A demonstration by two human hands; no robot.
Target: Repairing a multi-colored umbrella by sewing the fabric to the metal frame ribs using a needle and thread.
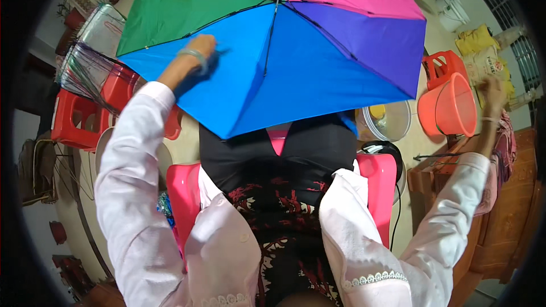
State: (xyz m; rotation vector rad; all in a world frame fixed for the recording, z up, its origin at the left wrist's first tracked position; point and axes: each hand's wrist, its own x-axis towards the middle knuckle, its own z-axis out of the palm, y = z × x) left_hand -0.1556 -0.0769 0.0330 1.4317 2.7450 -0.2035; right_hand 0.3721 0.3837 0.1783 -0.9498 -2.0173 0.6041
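Observation:
A rainbow-coloured umbrella [318, 74] lies spread over my lap with its inner side up, showing black ribs that meet at the shaft near the top edge. My left hand [202, 52] is closed over the blue panel, close to the rib between blue and green. What its fingers hold, if anything, is hidden. Far out to the right, my right hand [493, 94] is raised away from the umbrella, its fingers drawn together. Anything pinched there is too small to make out.
I sit on a pink plastic chair [378, 179]. To the right stand a clear tub [401, 124], a red bucket [459, 105], a red stool [442, 68] and a wooden cabinet [503, 222]. Leftward are red stools [77, 119] and a bundle of thin strands [85, 74].

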